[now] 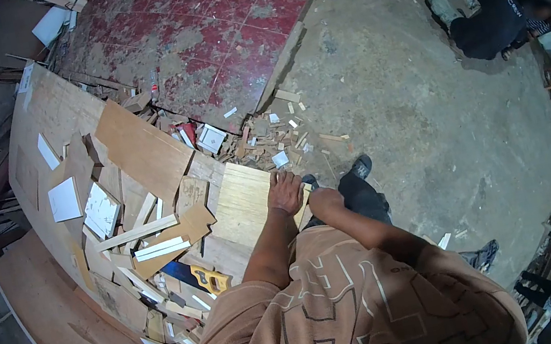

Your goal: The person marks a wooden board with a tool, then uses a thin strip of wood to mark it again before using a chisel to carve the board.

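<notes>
A pale plywood board (241, 204) lies on the worktable, close in front of my body. My left hand (285, 194) rests on its right side, palm down, with the fingers stretched towards the far edge. Just past that edge is my right hand (327, 203), closed in a fist; whatever it may hold is hidden. A narrow light wood edge (303, 205) shows between the two hands. To the left of my left forearm, a handsaw with a yellow handle (211, 279) lies among offcuts, its dark blade partly covered.
Wood offcuts (135, 233) and white-faced pieces (64, 200) clutter the table's left part. A brown sheet (144, 147) lies farther along it. Scraps (270, 143) litter the floor beside red tiles (192, 32). Another person (496, 22) crouches at the far right.
</notes>
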Action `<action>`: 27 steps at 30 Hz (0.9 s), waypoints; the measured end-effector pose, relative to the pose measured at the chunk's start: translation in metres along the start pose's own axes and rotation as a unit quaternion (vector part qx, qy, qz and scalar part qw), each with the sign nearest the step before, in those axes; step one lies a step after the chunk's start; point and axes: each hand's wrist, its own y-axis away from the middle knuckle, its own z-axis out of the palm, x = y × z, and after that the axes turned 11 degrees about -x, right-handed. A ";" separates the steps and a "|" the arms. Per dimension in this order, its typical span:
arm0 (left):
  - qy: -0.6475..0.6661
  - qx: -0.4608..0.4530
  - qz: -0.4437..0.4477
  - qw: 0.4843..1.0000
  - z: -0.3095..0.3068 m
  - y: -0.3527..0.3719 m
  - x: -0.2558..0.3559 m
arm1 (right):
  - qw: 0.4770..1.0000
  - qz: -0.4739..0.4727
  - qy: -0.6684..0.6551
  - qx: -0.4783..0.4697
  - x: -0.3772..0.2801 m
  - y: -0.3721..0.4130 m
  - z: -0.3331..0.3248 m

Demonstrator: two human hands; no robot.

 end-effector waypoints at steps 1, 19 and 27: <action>0.002 0.003 0.002 1.000 0.002 0.001 0.001 | 1.000 0.000 -0.001 -0.002 0.002 0.014 -0.006; 0.002 0.018 0.003 1.000 0.005 -0.001 0.002 | 0.999 0.011 -0.038 -0.034 0.023 0.060 -0.020; -0.019 0.002 0.001 1.000 0.007 -0.001 -0.001 | 0.997 -0.064 -0.050 0.017 0.014 -0.016 0.010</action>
